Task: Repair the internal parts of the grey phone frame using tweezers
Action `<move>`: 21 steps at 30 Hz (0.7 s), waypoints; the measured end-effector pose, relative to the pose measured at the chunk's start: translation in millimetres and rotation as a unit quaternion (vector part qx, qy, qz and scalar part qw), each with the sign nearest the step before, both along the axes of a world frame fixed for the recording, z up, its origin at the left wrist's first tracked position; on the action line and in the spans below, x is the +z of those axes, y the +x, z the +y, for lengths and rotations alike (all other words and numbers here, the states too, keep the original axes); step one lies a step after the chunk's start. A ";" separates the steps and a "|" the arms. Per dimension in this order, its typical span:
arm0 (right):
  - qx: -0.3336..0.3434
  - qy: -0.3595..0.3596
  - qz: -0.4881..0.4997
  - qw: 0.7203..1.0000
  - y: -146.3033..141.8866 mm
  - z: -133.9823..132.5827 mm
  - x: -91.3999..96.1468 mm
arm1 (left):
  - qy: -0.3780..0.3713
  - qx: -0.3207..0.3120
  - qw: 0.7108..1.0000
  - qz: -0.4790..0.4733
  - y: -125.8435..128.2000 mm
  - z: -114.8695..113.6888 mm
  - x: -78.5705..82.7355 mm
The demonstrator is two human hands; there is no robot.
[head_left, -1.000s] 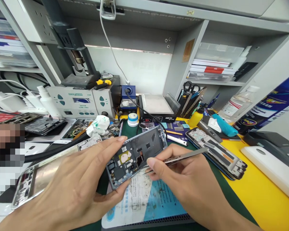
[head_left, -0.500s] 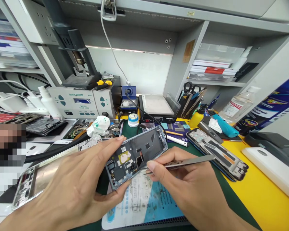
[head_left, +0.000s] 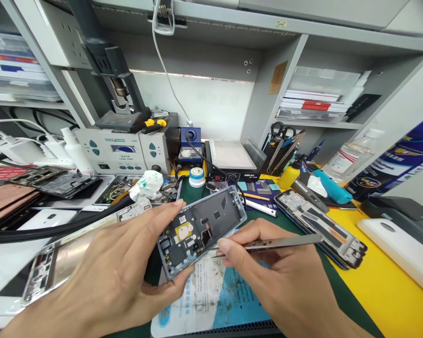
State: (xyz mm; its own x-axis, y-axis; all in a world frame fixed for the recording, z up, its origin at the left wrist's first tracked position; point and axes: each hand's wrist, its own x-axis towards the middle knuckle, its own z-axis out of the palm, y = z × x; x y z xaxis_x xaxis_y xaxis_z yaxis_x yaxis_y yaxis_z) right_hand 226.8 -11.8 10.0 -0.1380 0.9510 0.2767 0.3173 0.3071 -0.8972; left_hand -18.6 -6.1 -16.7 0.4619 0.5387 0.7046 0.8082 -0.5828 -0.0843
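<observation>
1 phone frame (head_left: 202, 231) in LH (head_left: 118, 267), tweezers (head_left: 282, 242) in RH (head_left: 282, 277)

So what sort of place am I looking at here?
Probably an electronics workbench, perhaps for phone repair: the left hand holds a bare phone frame, the right hand holds metal tweezers, and a control unit marked QUICK LEAD FREE stands behind.

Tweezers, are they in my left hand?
No, the right hand holds the tweezers; the left hand holds the phone frame.
</observation>
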 end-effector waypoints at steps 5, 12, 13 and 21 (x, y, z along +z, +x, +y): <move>-0.003 -0.012 -0.007 1.000 -0.2 -0.4 -2.3 | 0.003 0.004 1.000 -0.007 -0.7 -0.2 0.2; -0.006 -0.044 0.022 0.999 1.9 2.4 -5.2 | 0.011 -0.001 1.000 -0.011 -1.5 -1.3 -1.5; -0.004 -0.060 0.026 0.998 2.3 3.3 -4.9 | 0.008 0.002 1.000 -0.014 -1.9 -1.7 -1.7; 0.022 -0.129 0.074 0.989 7.2 6.6 -10.0 | 0.008 -0.003 1.000 -0.014 0.1 -1.6 -2.2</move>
State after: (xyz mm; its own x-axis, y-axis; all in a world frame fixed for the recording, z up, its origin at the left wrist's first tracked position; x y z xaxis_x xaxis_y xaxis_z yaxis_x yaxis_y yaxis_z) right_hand 234.0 -5.2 -0.1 -0.1570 0.9865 0.0455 0.1682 0.0721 -0.9831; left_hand -18.5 -7.7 -19.0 0.4461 0.5237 0.7258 0.8064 -0.5870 -0.0721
